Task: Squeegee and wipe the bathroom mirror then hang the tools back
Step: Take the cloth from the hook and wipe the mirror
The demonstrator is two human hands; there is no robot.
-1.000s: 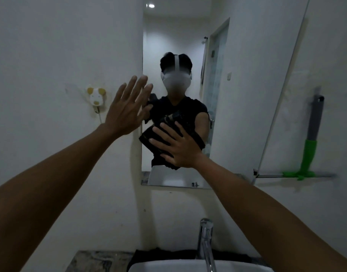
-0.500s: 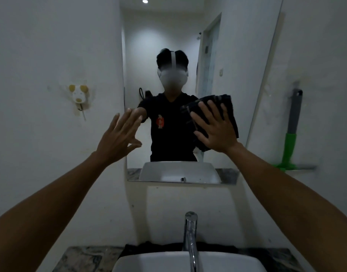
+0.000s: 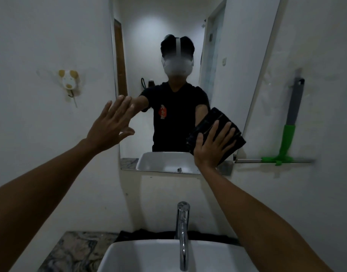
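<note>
The frameless bathroom mirror hangs on the white wall ahead of me. With straight, spread fingers my right hand presses a folded black cloth flat against the glass near its lower right corner. My left hand is raised with fingers spread at the mirror's left edge, fingertips at the glass, holding nothing. A squeegee with a grey and green handle hangs blade-down on the wall to the right of the mirror.
A white basin with a chrome tap sits below me on a marbled counter. A small animal-shaped wall hook is on the wall left of the mirror. A dark cloth lies behind the basin.
My right hand has wiped the black cloth from the mirror's left middle across to the right, then down to the lower right corner. My left hand stays raised at the left edge.
</note>
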